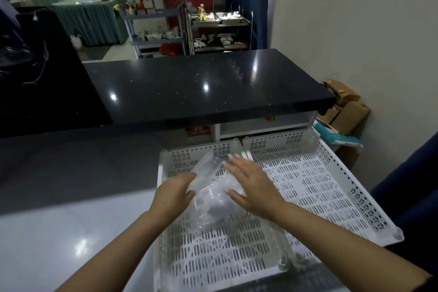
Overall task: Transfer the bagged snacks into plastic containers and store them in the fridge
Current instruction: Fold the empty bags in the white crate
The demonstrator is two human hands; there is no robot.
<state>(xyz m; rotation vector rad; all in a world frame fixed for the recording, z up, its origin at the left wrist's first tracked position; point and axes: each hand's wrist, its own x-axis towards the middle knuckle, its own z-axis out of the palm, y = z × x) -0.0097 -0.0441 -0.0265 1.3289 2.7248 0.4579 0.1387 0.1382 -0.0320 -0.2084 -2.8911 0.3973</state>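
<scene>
Two hands at a clear plastic bag over the left white tray.

Both trays sit side by side at the worktop's near right corner — the bag (pixel 211 194) lies in the far half of the left tray (pixel 213 251), its stiff sealed edge running from near left up to far right. The left hand (pixel 174 193) pinches the near-left end of that edge, fingers curled round it. The right hand (pixel 251 184) lies flat on the bag's right side, fingers straight and spread, pressing rather than gripping. The bag lies between the palms, nearer the left fingers. Its contents are too blurred to name — no container is in view. The right tray (pixel 315 185) holds nothing visible.
</scene>
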